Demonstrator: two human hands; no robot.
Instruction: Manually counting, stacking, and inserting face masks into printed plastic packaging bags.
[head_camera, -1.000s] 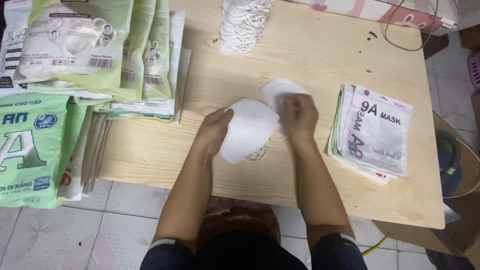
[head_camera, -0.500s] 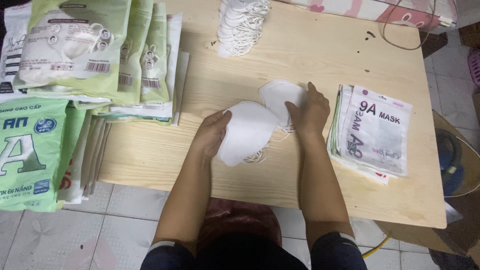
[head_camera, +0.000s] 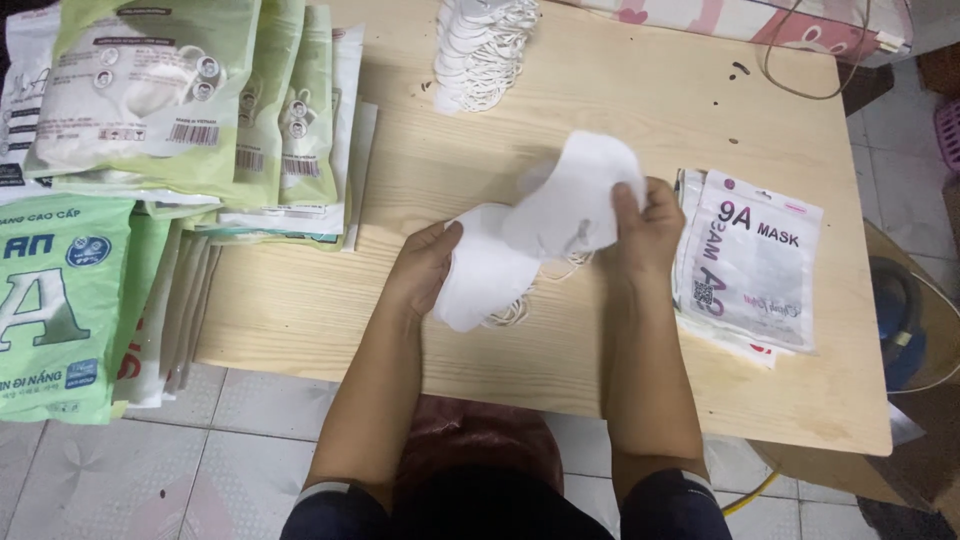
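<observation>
Wooden table (head_camera: 660, 110) — raised mask (head_camera: 585, 195) angled upward-right.

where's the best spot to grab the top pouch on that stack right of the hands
Take the top pouch by its right long edge, coming from the table's right side. It lies flat on the stack, that edge is free and facing bare table, while the right hand crowds its left edge.

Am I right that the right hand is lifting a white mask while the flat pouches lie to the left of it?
Not quite. In the head view the right hand does lift a white mask, but the flat pouches lie to its right, not its left.
</observation>
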